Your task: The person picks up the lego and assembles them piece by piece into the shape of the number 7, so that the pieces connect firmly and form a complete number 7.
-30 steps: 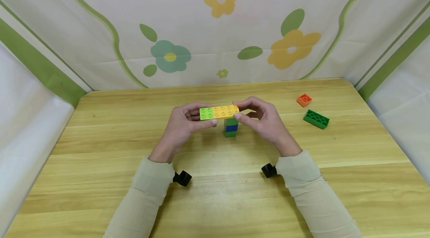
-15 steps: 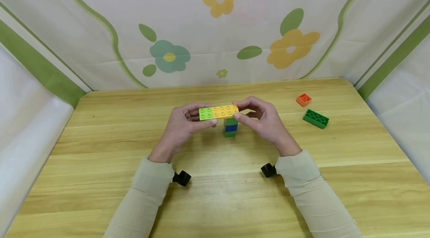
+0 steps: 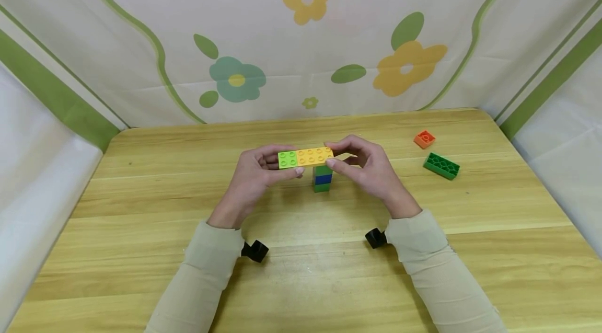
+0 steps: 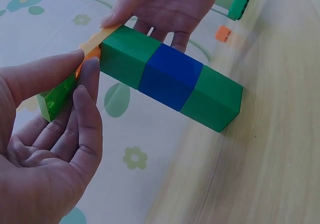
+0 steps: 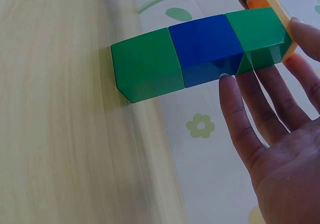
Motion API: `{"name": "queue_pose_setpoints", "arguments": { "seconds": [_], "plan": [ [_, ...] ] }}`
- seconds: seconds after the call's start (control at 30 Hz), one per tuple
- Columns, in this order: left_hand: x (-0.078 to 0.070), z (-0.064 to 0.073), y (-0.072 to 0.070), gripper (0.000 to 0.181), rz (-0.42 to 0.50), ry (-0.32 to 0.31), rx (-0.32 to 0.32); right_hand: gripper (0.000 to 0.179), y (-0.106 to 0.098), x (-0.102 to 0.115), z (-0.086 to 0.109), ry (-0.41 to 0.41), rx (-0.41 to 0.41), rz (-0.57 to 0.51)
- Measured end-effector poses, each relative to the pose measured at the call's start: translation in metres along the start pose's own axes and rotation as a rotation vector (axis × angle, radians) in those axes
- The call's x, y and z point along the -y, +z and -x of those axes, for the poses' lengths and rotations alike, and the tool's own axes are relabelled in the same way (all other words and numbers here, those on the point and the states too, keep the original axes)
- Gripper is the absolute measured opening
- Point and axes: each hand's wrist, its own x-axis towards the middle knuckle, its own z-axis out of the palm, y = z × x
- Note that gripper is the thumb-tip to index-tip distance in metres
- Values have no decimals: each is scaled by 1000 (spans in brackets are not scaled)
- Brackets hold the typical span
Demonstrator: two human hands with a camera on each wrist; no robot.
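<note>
A tower of green and blue bricks [image 4: 171, 77] stands upright on the table, green at top and bottom with blue between. Across its top lies a yellow brick [image 3: 315, 155], sticking out to the left. Against its left end sits a lime green brick [image 3: 288, 159]; what joins them is hidden. My left hand [image 3: 251, 179] holds this overhang, thumb in front reaching the yellow brick and fingers behind and below. My right hand [image 3: 367, 171] pinches the yellow brick's right end between thumb and index finger. Its other fingers spread beside the tower in the right wrist view [image 5: 285, 149].
On the right side of the table lie an orange-red brick [image 3: 425, 139] and a long dark green brick [image 3: 441, 165], both showing their hollow undersides. A flower-printed cloth [image 3: 282, 35] hangs behind the wooden table [image 3: 141, 207].
</note>
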Motion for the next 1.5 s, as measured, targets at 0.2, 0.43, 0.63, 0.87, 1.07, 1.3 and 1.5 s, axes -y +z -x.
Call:
{"name": "queue_pose_setpoints", "arguments": {
  "seconds": [0.2, 0.43, 0.63, 0.87, 1.07, 1.3, 1.5],
  "plan": [
    [0, 1, 1, 47, 15, -10, -1, 22, 0, -1, 0, 6, 3, 5],
    [2, 1, 0, 46, 19, -2, -6, 23, 1, -1, 0, 8, 6, 4],
    [2, 1, 0, 46, 26, 2, -3, 23, 2, 0, 0, 12, 4, 5],
    [0, 3, 0, 46, 13, -12, -1, 23, 1, 0, 0, 29, 1, 18],
    [0, 2, 0, 45, 11, -24, 5, 23, 1, 0, 0, 26, 0, 24],
    [-1, 2, 0, 46, 12, -12, 11, 23, 0, 1, 0, 19, 4, 13],
    [0, 1, 0, 44, 8, -11, 9, 23, 0, 0, 0, 15, 6, 6]
  ]
}}
